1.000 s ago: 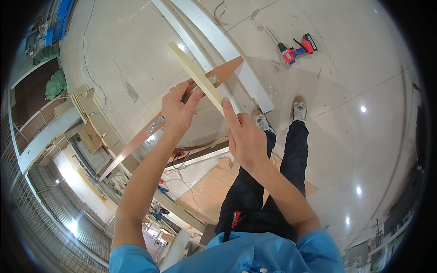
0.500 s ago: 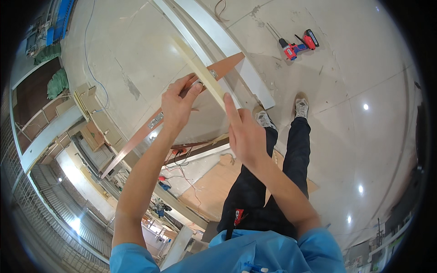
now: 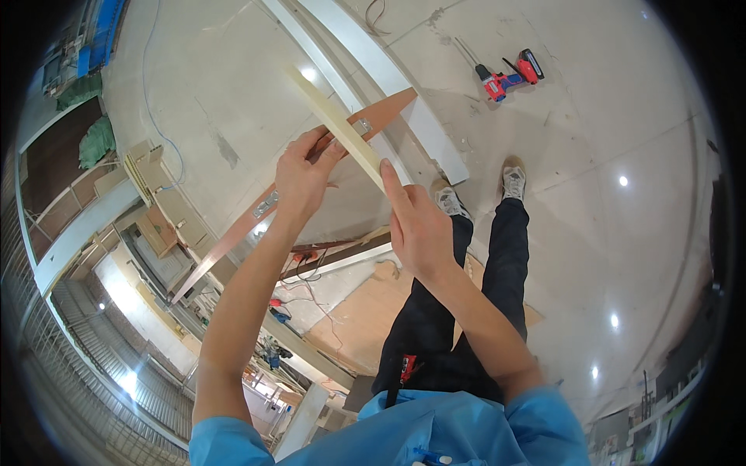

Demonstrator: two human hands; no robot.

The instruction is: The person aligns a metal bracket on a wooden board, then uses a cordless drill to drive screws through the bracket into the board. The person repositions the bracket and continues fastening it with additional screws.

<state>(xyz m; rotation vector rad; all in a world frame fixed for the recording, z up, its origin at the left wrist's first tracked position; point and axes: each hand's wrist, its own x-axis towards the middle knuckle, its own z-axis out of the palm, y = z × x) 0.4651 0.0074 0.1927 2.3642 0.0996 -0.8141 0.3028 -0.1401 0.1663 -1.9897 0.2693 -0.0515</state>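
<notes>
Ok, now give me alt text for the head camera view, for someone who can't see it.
A person's right hand holds the near end of a pale strip that crosses a long brown board; the left hand is beside the crossing. A red-and-blue power drill lies on the tiled floor.

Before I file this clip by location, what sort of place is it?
Probably a workshop or fit-out site: a red cordless drill lies on the tiled floor, near long white boards.

From the head, one fisheye view looks steeply down past the shirt (image 3: 388, 435); left hand (image 3: 301, 180) and right hand (image 3: 423, 237) are near, the floor (image 3: 598, 132) farther.
</notes>
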